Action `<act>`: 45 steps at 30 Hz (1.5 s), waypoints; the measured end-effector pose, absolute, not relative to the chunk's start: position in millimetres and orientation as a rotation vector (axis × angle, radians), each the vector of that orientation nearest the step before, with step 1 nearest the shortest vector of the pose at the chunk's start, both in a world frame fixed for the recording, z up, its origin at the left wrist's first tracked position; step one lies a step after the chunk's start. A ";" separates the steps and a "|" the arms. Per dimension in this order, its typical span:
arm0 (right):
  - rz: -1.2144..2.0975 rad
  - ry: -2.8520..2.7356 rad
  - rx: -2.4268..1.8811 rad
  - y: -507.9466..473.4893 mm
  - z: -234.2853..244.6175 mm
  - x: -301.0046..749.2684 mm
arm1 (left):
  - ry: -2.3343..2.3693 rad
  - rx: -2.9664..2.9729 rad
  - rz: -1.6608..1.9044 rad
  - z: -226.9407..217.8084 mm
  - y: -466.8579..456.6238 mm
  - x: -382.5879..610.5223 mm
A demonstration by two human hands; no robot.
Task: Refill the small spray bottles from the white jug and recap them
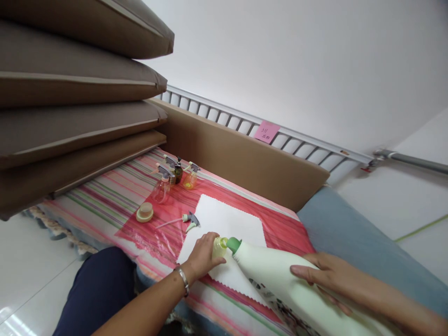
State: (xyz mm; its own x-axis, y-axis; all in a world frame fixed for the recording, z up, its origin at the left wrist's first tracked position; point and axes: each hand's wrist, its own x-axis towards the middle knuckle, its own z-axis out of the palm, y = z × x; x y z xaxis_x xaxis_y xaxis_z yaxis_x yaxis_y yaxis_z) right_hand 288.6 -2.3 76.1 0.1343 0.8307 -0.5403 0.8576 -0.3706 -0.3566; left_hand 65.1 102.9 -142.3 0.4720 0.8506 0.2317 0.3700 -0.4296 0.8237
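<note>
My left hand is wrapped round a small yellowish clear spray bottle whose neck has no spray head on it. In my right hand a large pale green bottle is tipped over to the left. Its green spout is at the small bottle's mouth; whether liquid is flowing I cannot make out. Both are over a white sheet with scalloped edges. Left of them a grey and green trigger spray head lies with its thin tube pointing left.
Several spray bottles, one pink and one amber, stand at the back left. A round pale lid lies nearer. Red plastic film covers part of the striped cloth. Stacked brown cushions rise at left; a brown board stands behind.
</note>
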 end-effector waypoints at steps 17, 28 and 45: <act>-1.110 1.725 2.335 -1.5 81.8 285.2 | 1.005 2.016 0.857 -140.7 101.7 65.5; -1.069 1.716 2.301 2.0 84.5 286.3 | 1.005 2.016 0.853 -140.6 101.1 65.3; -1.084 1.721 2.297 1.7 88.1 282.0 | 1.005 2.028 0.859 -142.1 101.1 66.0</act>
